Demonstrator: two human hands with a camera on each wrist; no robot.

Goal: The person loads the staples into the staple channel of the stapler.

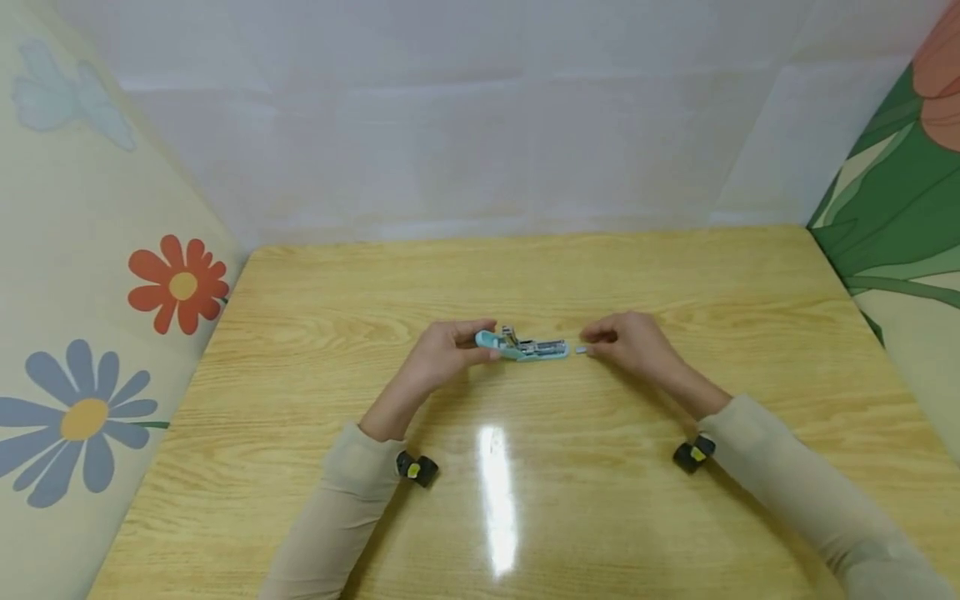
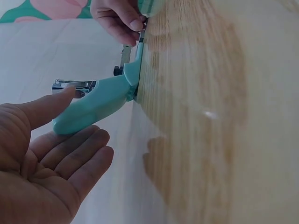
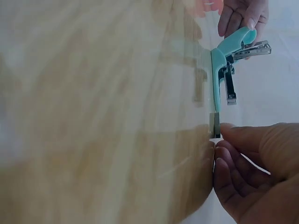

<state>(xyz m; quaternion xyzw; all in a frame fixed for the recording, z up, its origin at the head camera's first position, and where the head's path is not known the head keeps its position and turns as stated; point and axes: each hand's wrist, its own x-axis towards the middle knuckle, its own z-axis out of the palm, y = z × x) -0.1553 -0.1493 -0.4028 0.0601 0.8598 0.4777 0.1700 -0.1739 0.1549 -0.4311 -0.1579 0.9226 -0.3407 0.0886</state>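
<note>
Wood-grain worktop (image 1: 600, 500) here, with a white backdrop (image 1: 465, 158) behind its far edge and flowery panels (image 1: 45, 250) along the left and right edges. So there's a mint stapler (image 1: 536, 350) about midway between those side edges, folded way out, metal bits showing, its base down on the worktop and its left end tilted up. Left hand (image 1: 446, 354) has that raised end pinched, thumb on top and fingers stretched underneath, palm pretty much facing up in the left wrist view. Right hand (image 1: 633, 343) is low on the other side, fingers bent, thumb tip touching a small grey strip (image 1: 581, 350) lying just beside the stapler's right end. Can't really tell if the strip is pinched or just touched. Both forearms angle inward, beige sleeves (image 1: 322, 529) down to the wrists.
</note>
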